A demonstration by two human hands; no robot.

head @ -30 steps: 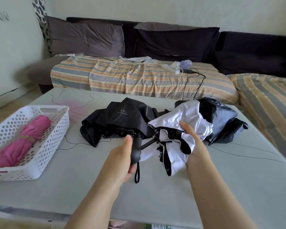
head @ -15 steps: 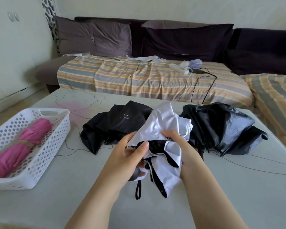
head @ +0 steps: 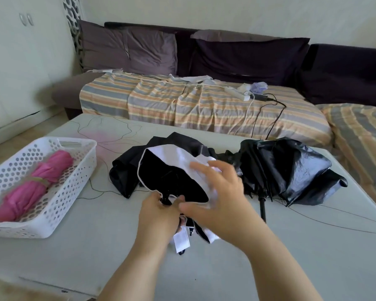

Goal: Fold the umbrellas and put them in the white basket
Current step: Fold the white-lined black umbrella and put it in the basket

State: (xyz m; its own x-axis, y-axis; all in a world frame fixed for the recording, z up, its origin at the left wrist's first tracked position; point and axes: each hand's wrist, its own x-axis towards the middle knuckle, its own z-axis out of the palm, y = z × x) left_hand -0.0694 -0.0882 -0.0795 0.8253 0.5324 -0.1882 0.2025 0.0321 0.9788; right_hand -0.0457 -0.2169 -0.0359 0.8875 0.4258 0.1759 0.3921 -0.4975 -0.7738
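Both forearms reach forward over the table [head: 96, 246]. The left hand [head: 159, 211] grips the white-and-black umbrella [head: 172, 170] at its handle end. The right hand [head: 221, 198], blurred, hovers above that umbrella with fingers spread, grasping nothing. Left of it, the white basket [head: 59, 205] holds a pink folded umbrella [head: 30, 187]. Right of it lies a glossy black umbrella [head: 291, 170]; behind, a matte black umbrella [head: 126, 170].

Pale table [head: 291, 257], white basket [head: 52, 213] left, umbrellas: black/white [head: 169, 161], black [head: 291, 170]
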